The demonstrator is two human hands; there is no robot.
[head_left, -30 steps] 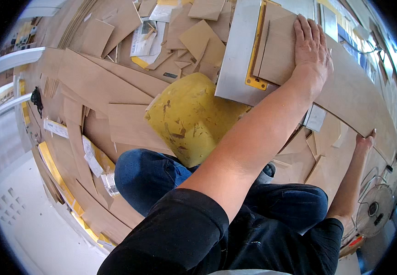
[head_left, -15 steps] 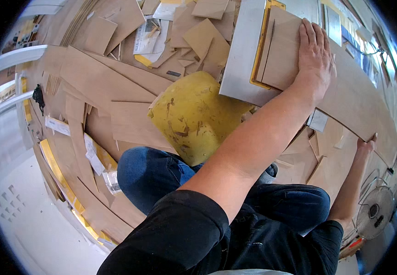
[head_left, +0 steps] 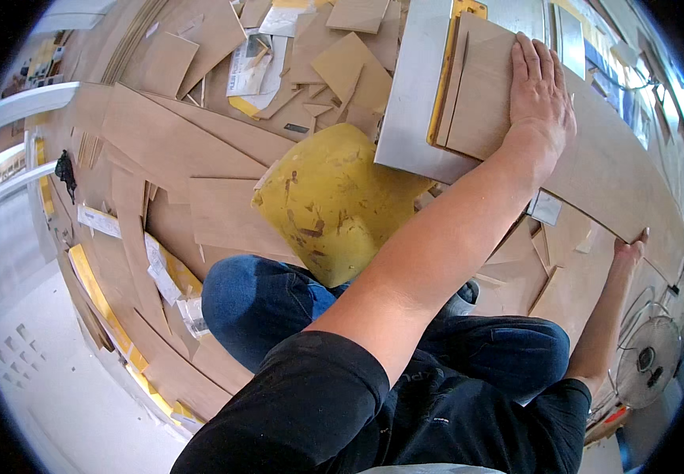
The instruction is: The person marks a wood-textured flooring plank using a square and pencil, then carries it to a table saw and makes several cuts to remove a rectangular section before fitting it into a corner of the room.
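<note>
My left hand (head_left: 541, 93) lies flat, palm down, on a long thin plywood board (head_left: 610, 170). The board rests across a grey metal table (head_left: 409, 103) and runs down to the right. A yellow guide strip (head_left: 439, 95) runs along the board's left end. My left forearm reaches across my body to it. My right hand (head_left: 629, 251) is at the far right, its fingers hooked on the board's lower edge.
A worn yellow seat (head_left: 330, 205) stands in front of my knees. Cut plywood sheets (head_left: 176, 142) and paper scraps cover the floor to the left and above. A small fan (head_left: 646, 359) sits at the lower right. A white wall or rail curves along the left.
My left hand stays pressed on the board and my right hand stays on its edge. The view has shifted only slightly.
</note>
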